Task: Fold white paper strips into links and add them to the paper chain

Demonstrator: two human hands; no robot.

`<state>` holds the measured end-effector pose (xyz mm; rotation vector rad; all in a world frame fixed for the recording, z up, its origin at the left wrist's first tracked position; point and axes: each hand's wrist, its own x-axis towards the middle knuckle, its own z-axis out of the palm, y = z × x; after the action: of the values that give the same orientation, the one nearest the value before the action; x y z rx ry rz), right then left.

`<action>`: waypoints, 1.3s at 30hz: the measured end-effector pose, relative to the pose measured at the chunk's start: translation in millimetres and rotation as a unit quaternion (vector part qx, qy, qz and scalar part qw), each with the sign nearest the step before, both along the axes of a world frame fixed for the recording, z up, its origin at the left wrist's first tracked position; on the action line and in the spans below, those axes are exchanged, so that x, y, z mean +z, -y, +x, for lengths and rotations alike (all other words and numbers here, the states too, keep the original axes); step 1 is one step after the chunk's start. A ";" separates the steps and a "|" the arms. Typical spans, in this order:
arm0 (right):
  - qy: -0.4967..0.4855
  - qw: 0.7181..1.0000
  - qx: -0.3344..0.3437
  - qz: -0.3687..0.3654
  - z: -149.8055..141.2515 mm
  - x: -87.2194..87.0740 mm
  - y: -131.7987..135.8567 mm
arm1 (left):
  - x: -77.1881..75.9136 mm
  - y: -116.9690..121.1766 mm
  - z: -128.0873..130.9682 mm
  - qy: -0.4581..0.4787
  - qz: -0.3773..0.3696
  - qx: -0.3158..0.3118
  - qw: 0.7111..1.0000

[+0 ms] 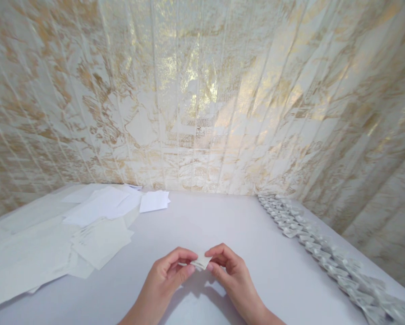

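Between my two hands, just above the front middle of the table (209, 221), is a small piece of folded white paper (201, 261). My left hand (170, 271) pinches its left side between thumb and fingers. On the opposite side, the thumb and fingertips of my right hand (231, 273) grip it too. Several layers show along the paper's near edge, and its outer ends are partly hidden by my fingertips. Shadows of both hands fall on the white tabletop below.
Loose white sheets (29, 253) spread over the left side, with smaller squares (101, 241) overlapping them. A small paper stack (154, 201) sits at the back. Rows of small folded paper pieces (324, 255) line the right edge. A patterned curtain (195, 99) hangs behind.
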<state>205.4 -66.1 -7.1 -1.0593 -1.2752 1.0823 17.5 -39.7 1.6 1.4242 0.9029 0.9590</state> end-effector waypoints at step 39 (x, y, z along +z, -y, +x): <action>-0.028 0.996 0.063 -0.052 -8.7 1.4 1.0 | -7.0 0.4 -1.4 -0.066 0.175 -0.009 0.982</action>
<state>196.7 -67.2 -5.8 -1.0298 -1.2662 1.2757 16.1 -40.0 -5.4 1.8075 0.8434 1.0568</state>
